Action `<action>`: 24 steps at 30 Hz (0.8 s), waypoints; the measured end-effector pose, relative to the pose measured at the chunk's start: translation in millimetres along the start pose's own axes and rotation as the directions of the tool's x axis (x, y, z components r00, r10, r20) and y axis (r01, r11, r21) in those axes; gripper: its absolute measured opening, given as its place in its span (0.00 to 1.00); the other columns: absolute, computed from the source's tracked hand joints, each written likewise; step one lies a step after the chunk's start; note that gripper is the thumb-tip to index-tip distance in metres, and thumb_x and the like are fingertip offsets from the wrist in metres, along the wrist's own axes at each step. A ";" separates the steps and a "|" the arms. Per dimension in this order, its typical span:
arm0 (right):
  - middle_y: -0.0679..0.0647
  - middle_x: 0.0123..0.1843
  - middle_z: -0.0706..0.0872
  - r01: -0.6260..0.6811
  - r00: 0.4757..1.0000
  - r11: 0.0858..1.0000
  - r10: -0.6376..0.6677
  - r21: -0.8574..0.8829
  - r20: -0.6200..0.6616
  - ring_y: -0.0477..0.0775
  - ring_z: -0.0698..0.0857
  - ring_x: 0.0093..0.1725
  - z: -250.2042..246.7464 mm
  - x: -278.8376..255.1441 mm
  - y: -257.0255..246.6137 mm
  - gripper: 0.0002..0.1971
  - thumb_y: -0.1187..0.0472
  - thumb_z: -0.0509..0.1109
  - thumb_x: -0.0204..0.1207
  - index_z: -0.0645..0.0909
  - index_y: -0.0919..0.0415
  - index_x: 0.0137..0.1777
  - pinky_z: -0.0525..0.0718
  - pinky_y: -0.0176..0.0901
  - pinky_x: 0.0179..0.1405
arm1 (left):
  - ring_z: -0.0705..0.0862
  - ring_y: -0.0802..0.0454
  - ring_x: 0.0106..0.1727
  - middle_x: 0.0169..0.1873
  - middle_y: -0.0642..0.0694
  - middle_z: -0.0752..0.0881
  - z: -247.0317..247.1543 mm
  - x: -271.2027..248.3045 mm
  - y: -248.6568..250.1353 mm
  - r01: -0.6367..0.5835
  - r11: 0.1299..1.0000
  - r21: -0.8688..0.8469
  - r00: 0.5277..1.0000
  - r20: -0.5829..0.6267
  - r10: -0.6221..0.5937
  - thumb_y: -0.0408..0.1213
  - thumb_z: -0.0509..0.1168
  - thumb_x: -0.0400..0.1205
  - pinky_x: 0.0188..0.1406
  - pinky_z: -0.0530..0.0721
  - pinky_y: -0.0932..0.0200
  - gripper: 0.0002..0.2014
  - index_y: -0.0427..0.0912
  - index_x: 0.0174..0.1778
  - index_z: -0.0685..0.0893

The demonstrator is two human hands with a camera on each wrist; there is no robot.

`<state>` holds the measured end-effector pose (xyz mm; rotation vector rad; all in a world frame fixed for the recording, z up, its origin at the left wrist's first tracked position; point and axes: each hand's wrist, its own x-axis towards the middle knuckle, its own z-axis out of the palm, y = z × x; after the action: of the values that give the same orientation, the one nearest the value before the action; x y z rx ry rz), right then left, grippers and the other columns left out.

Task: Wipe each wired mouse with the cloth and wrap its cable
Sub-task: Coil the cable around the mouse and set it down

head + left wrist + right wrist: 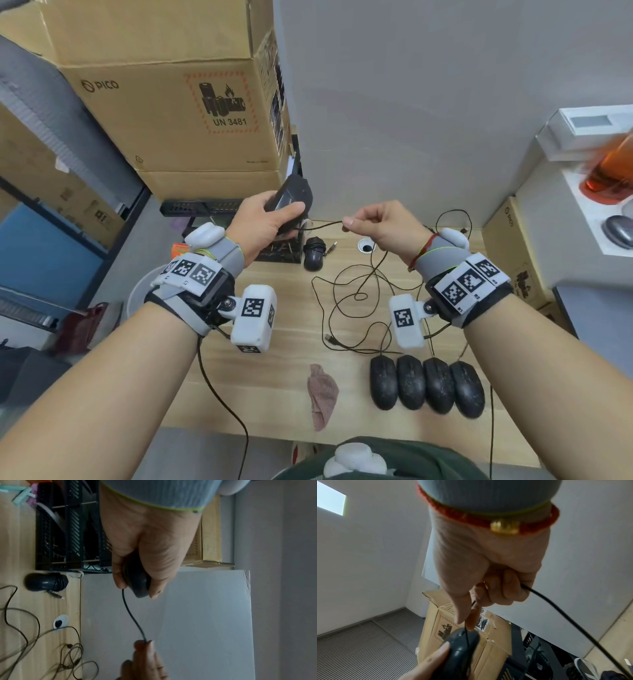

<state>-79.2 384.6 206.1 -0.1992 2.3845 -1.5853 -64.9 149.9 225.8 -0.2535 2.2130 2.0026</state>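
My left hand grips a black wired mouse raised above the desk's far left. Its thin black cable runs rightward to my right hand, which pinches it between thumb and forefinger. In the left wrist view the mouse sits in my fingers and the cable drops to the other hand's fingertips. The right wrist view shows the cable trailing out of my fist. A pinkish cloth lies crumpled near the desk's front edge. Several black mice lie in a row at front right.
One mouse with its cable wrapped lies at the back by a black mesh organiser. Loose tangled cables cover the desk's middle. Cardboard boxes stand at the back left, a grey partition behind, and white shelving at right.
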 end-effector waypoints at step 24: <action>0.48 0.24 0.71 -0.022 0.999 0.992 0.017 0.125 0.037 0.49 0.64 0.25 5.2 2.8 9.4 0.09 0.66 0.69 0.79 0.82 0.55 0.38 0.61 0.33 0.19 | 0.90 0.42 0.47 0.49 0.36 0.90 18.7 -28.4 19.7 -0.050 0.993 0.111 0.902 0.431 -0.003 0.34 0.69 0.75 0.52 0.89 0.44 0.19 0.34 0.63 0.82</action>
<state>-80.1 383.0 195.2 -0.1770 2.2441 -1.7012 -41.7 171.2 249.3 0.2150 2.0403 1.7173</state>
